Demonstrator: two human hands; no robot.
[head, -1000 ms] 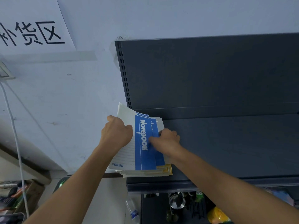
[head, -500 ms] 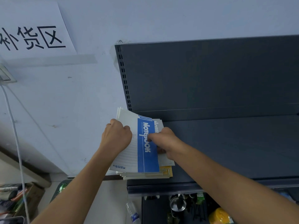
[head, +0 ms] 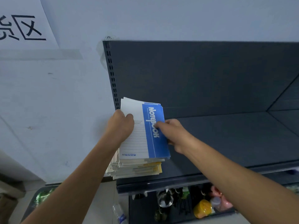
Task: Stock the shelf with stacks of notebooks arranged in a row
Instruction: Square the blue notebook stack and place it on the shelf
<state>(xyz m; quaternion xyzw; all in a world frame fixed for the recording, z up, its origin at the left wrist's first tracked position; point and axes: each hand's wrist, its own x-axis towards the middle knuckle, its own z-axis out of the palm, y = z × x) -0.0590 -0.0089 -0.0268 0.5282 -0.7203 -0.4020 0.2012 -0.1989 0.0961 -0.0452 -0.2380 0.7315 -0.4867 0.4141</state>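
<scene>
Single view, head-worn and wide-angle, close in front of the dark grey metal shelf (head: 226, 143), facing forward and slightly down at its left end, pale wall (head: 56, 94) filling the left side.

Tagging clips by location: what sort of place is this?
Probably a small shop or stockroom: a dark grey metal display shelf with a slotted upright, a stack of blue-and-white notebooks on it, assorted small goods below.
</scene>
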